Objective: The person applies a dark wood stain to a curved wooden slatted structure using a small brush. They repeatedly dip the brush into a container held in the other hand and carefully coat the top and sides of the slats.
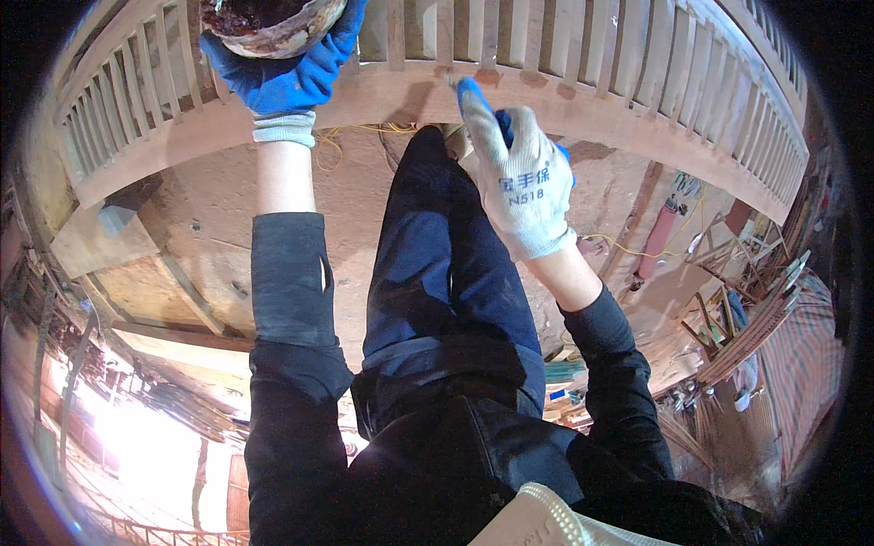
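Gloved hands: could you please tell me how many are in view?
2. The left hand holds a bowl up at the top left; the right hand is raised at the wooden rail, centre. No others show.

The person is wearing knit work gloves on both hands. The left hand is showing the blue coated palm side, ending in a pale ribbed cuff. The right hand is showing the white knit back, bearing small blue printed markings, with blue coating on the fingertips. Dark long sleeves are covering both forearms partway; the left sleeve is showing a small tear. Dark navy trousers and a dark jacket are being worn.
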A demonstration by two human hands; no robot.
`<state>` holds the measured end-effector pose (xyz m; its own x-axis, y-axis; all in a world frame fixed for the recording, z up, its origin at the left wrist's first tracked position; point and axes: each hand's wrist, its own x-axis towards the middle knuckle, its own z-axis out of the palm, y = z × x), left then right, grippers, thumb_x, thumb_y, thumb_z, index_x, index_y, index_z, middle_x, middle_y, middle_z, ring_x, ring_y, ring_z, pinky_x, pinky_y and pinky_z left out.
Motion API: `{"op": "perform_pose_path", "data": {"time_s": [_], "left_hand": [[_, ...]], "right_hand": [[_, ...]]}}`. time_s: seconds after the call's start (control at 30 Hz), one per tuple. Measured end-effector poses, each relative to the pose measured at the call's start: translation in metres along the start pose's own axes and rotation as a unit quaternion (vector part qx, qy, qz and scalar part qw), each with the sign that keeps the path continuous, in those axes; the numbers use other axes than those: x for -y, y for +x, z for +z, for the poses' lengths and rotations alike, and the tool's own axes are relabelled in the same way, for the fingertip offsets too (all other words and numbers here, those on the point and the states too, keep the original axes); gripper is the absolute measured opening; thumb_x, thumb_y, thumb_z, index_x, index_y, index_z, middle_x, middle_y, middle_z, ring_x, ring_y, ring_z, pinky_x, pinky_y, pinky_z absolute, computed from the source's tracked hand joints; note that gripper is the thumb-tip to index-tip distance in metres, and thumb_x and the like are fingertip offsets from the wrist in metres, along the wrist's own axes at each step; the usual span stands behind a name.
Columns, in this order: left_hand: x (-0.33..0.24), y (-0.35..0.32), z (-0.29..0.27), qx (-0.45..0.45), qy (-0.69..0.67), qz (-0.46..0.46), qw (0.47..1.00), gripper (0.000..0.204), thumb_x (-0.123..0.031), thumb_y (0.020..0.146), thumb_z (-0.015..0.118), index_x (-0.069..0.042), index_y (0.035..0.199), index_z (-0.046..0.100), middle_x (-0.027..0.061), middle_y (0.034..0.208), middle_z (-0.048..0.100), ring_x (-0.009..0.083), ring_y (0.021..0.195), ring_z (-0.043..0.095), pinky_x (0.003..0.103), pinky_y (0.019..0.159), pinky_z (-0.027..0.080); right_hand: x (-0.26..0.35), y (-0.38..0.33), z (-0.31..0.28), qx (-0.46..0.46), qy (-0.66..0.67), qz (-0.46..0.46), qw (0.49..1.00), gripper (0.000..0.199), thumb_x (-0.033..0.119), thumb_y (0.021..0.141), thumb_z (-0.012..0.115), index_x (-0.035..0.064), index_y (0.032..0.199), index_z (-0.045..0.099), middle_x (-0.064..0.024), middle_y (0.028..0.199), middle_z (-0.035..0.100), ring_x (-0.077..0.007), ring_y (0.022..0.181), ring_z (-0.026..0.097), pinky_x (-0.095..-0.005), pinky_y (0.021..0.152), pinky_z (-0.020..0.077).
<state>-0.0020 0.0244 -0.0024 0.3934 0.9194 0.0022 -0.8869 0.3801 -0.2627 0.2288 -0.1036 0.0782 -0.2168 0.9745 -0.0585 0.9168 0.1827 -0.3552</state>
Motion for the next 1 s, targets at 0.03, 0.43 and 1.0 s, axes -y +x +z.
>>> {"op": "perform_pose_path", "data": {"time_s": [0.03,0.43,1.0], "left_hand": [[0.001,0.001,-0.001,0.0,0.0,0.001,1.0,0.096,-0.054,0.067,0.075,-0.014,0.144,0.035,0.0162,0.15,0.033,0.0453,0.137,0.026,0.069,0.112,0.016],[0.0,0.003,-0.001,-0.007,0.0,0.007,1.0,0.096,-0.055,0.067,0.075,-0.014,0.144,0.036,0.0159,0.15,0.033,0.045,0.137,0.027,0.068,0.112,0.017],[0.0,0.002,-0.001,-0.007,0.005,0.007,1.0,0.095,-0.057,0.067,0.074,-0.015,0.144,0.037,0.0154,0.149,0.034,0.0445,0.137,0.027,0.068,0.112,0.017]], "right_hand": [[-0.001,0.003,0.004,0.003,-0.01,-0.001,1.0,0.055,0.006,0.079,0.061,0.017,0.133,0.054,-0.0076,0.086,0.054,-0.0234,0.069,0.06,-0.0357,0.058,0.0497],[-0.008,0.005,0.006,0.013,-0.028,-0.007,1.0,0.054,0.007,0.08,0.06,0.0157,0.133,0.053,-0.0083,0.087,0.054,-0.0242,0.07,0.061,-0.0359,0.057,0.0498],[-0.002,0.002,0.006,0.025,-0.019,-0.017,0.999,0.056,0.009,0.079,0.063,0.0139,0.134,0.052,-0.0087,0.089,0.055,-0.024,0.074,0.061,-0.0358,0.059,0.0494]]}}
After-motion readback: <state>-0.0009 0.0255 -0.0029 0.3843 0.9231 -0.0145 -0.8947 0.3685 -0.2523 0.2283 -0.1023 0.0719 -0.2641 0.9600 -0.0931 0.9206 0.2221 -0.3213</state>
